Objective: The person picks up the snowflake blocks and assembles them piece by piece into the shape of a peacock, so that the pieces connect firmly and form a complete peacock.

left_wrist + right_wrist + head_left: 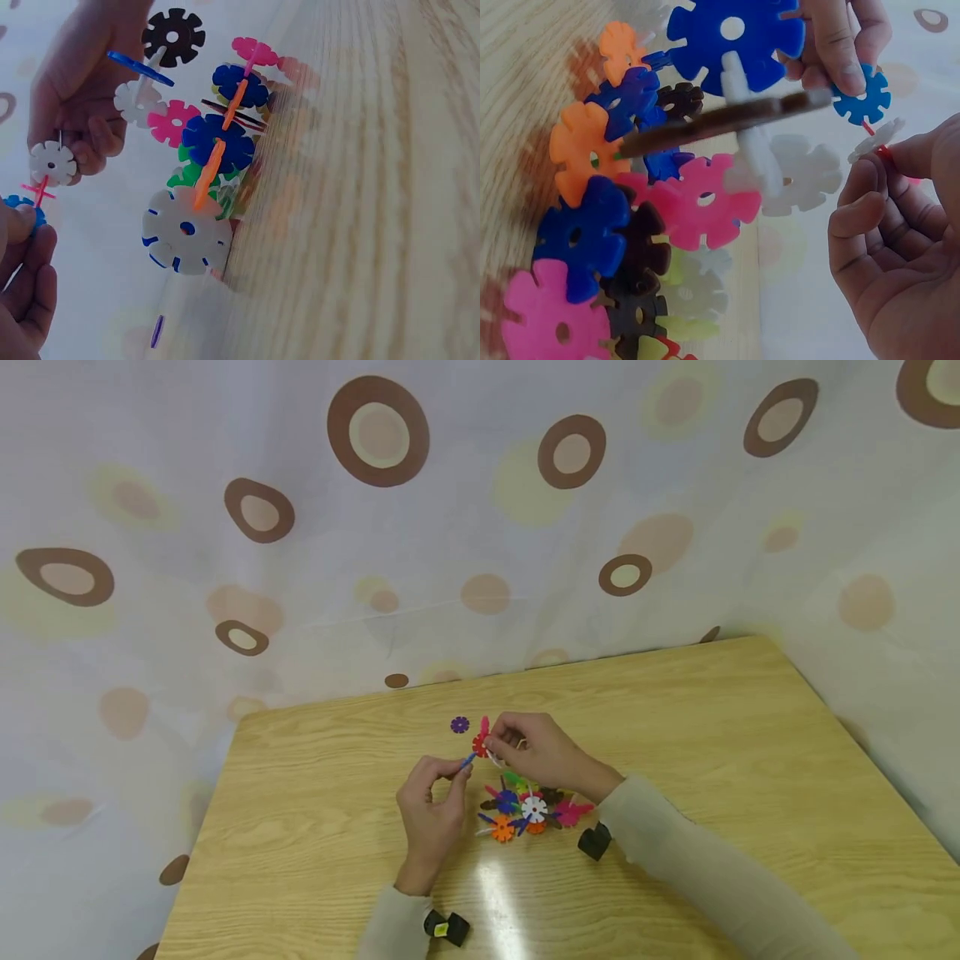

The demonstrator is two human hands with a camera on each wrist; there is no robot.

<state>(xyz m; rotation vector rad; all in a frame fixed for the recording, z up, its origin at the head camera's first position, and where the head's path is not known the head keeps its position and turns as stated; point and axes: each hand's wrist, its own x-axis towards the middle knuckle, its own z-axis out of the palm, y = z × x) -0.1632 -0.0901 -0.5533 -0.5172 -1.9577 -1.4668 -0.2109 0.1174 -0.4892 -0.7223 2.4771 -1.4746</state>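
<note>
My left hand (431, 806) pinches a blue notched disc (862, 94) by its edge between thumb and fingers. Joined to that disc is a red disc (480, 745), with a pink disc (484, 725) and a white disc (877, 141) attached around it. My right hand (540, 747) holds this small cluster at the white disc, its thumb and fingertips pinching the piece. Both hands are raised over the table, close together. Just below them in the head view sits a larger built cluster of interlocked discs, with a white disc (534, 809) on top.
A single purple disc (460, 724) lies on the wooden table (315, 827) beyond the hands. The large cluster's orange disc (502, 828) and pink disc (570, 812) spread to its sides. A patterned cloth (487, 543) hangs behind the table.
</note>
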